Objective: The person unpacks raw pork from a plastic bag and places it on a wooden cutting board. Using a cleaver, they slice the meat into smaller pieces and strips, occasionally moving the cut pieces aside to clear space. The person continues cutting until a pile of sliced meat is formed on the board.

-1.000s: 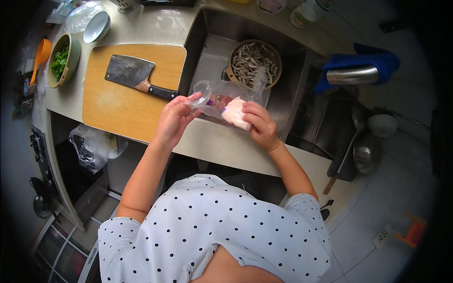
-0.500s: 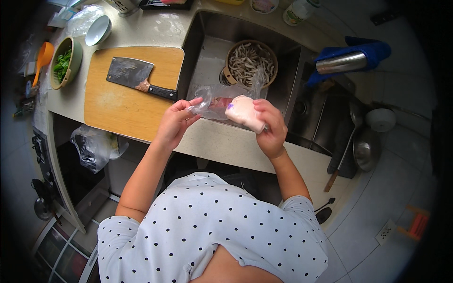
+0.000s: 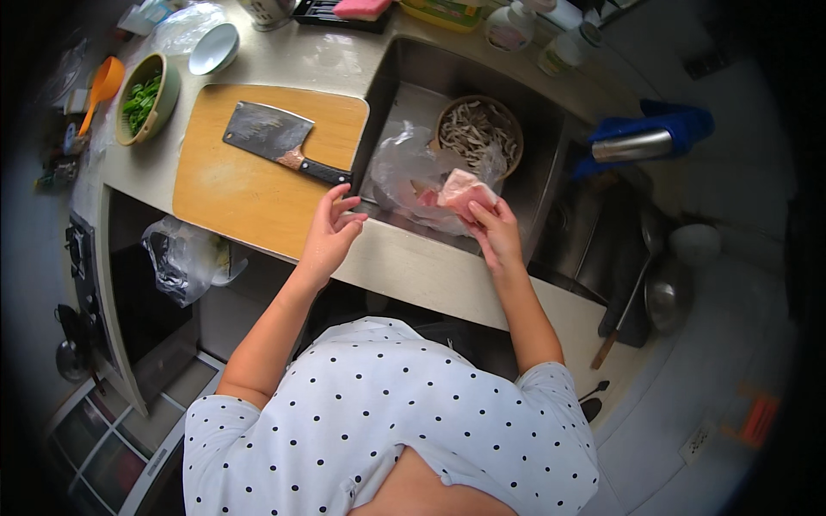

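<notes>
My right hand (image 3: 494, 230) grips a piece of raw, fatty pork (image 3: 465, 191), pale pink, above the front edge of the sink. Spread to the left of the meat and partly beneath it is a clear plastic bag (image 3: 397, 175); whether my right fingers also hold some of it is hidden. Pinkish-red meat shows beside or through the film. My left hand (image 3: 330, 232) is empty, its fingers apart, close to the handle end of a cleaver (image 3: 274, 135). That cleaver lies on a wooden cutting board (image 3: 215, 185).
Inside the metal sink (image 3: 391, 77) stands a brown colander (image 3: 520, 142) with greyish strips. Left of the board are a green basket (image 3: 165, 113) of leafy greens, a pale bowl (image 3: 214, 50) and an orange ladle (image 3: 105, 84). Bottles (image 3: 564, 53) line the back; a blue cloth (image 3: 680, 120) lies right.
My left hand has let go of the plastic bag, which now spreads over the sink. The pork has turned in my right hand. My view has shifted slightly.
</notes>
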